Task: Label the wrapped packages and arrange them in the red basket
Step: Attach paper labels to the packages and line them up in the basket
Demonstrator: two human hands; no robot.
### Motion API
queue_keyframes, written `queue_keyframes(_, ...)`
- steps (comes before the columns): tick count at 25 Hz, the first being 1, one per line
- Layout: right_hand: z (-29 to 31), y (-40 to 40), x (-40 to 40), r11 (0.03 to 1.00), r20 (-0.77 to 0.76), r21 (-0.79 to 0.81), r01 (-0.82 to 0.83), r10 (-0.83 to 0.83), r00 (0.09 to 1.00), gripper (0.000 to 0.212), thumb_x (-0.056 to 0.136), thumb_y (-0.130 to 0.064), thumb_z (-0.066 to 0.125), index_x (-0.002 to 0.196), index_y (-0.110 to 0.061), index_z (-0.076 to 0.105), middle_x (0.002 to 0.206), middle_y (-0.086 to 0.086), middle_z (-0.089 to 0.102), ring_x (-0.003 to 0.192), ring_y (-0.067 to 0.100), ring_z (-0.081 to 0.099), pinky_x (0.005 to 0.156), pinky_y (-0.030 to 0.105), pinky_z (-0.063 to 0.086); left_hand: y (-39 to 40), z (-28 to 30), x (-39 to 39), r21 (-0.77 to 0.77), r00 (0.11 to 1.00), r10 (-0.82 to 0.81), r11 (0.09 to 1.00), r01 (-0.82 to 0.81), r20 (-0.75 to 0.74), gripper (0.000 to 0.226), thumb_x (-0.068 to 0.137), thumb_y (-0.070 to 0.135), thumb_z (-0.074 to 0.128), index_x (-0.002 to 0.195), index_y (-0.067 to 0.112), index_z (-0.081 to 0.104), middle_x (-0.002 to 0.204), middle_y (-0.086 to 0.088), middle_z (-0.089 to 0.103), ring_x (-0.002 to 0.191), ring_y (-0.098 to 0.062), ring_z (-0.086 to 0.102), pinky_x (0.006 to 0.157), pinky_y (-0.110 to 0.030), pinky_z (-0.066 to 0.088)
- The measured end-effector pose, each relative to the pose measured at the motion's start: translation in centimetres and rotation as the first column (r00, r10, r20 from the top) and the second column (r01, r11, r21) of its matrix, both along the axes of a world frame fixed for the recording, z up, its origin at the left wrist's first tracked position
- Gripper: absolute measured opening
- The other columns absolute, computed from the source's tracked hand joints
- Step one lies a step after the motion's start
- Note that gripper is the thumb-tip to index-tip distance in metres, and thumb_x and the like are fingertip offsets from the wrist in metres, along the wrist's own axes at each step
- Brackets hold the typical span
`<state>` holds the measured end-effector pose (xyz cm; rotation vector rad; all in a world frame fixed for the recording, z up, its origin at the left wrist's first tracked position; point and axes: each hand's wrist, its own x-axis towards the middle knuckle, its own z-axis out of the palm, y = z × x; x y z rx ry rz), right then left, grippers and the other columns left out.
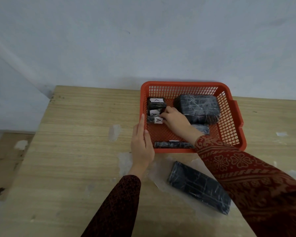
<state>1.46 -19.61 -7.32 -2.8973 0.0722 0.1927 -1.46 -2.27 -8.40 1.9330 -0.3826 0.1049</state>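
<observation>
Three small wrapped packages point(156, 111), each bearing a white label marked "A", stand in a row along the left wall of the red basket point(229, 127). I see the right hand point(175, 119) inside the basket, fingertips closed on the nearest of the three. The left hand point(142, 142) lies flat, fingers extended together, against the outside of the basket's left wall.

A large wrapped package point(197, 107) occupies the far right of the basket. A long thin package point(173, 144) lies along the near wall, and a small one point(202, 128) sits just right of the right wrist. One further wrapped package point(199, 187) rests outside, on clear film point(158, 175) on the near part of the table.

The wooden table point(72, 147) has a pale grain with scuffed, chipped patches. It abuts a plain grey-white wall point(143, 40).
</observation>
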Motion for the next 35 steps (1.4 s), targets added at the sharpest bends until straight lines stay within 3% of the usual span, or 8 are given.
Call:
queue_keyframes(5,-0.1,0.1,-1.3,1.000,0.002,0.017,-0.002,0.002,1.000,0.038,0.090,-0.006,0.053,0.128,-0.007,0.050,0.123,0.015,0.052,0.117,0.033,0.046,0.090,0.046,0.050,0.0,-0.2,0.1,0.011,1.000,0.002,1.000,-0.002,-0.011,0.048,0.101,0.019,0.028,0.149,0.023,0.029,0.115,0.005,0.050,0.094,0.007,0.049,0.078,-0.013,0.045)
queue_keyframes(10,0.5,-0.8,-2.1,0.994,-0.034,-0.047,-0.097,0.095,0.995,0.047,0.086,-0.004,0.059,0.131,-0.012,0.047,0.124,0.011,0.052,0.115,0.029,0.046,0.087,0.045,0.051,0.0,-0.1,0.0,0.006,1.000,-0.004,1.000,0.004,-0.016,0.048,0.100,0.019,0.028,0.149,0.021,0.029,0.115,-0.001,0.052,0.092,0.002,0.050,0.077,-0.026,0.050)
queue_keyframes(17,1.3,-1.1,-0.4,0.983,-0.101,-0.048,-0.176,0.170,0.980,0.045,0.087,0.002,0.053,0.129,-0.010,0.046,0.119,0.014,0.056,0.111,0.033,0.051,0.087,0.045,0.048,-0.1,0.0,0.0,0.015,1.000,0.005,1.000,-0.005,0.002,0.049,0.100,0.016,0.029,0.148,0.018,0.030,0.115,0.002,0.051,0.095,0.010,0.048,0.080,-0.007,0.041)
queue_keyframes(20,1.3,-1.6,-0.5,0.979,-0.123,-0.022,-0.200,0.196,0.973,0.041,0.085,-0.005,0.061,0.124,-0.012,0.050,0.118,0.012,0.055,0.112,0.031,0.050,0.086,0.044,0.048,-0.1,-0.1,0.0,0.006,1.000,0.001,1.000,-0.001,0.001,0.048,0.100,0.014,0.030,0.148,0.017,0.030,0.114,0.004,0.051,0.092,0.012,0.047,0.077,-0.007,0.041)
queue_keyframes(23,1.3,-1.1,-0.5,0.983,-0.034,0.000,-0.185,0.185,0.982,0.043,0.083,-0.016,0.068,0.123,-0.010,0.052,0.122,0.011,0.052,0.114,0.028,0.047,0.089,0.042,0.049,0.0,-0.1,0.1,-0.002,1.000,0.002,1.000,-0.002,-0.005,0.048,0.100,0.015,0.029,0.148,0.017,0.030,0.113,0.005,0.050,0.091,0.007,0.049,0.075,-0.014,0.045)
queue_keyframes(26,1.2,-0.4,0.3,0.985,0.038,-0.010,-0.170,0.170,0.985,0.045,0.085,-0.016,0.066,0.127,-0.006,0.053,0.126,0.011,0.052,0.115,0.028,0.048,0.093,0.042,0.049,0.0,-0.2,0.1,0.004,1.000,0.003,1.000,-0.003,-0.003,0.048,0.100,0.014,0.029,0.148,0.016,0.031,0.115,0.002,0.052,0.095,0.006,0.049,0.081,-0.009,0.042)
queue_keyframes(35,1.2,0.0,1.4,0.996,-0.097,0.032,-0.088,0.091,0.991,0.047,0.084,-0.014,0.068,0.127,-0.007,0.051,0.126,0.013,0.052,0.113,0.033,0.054,0.090,0.043,0.050,0.0,-0.1,0.1,0.008,1.000,-0.001,1.000,0.001,-0.002,0.048,0.100,0.012,0.030,0.148,0.015,0.030,0.111,0.003,0.051,0.093,0.008,0.047,0.080,-0.006,0.039)
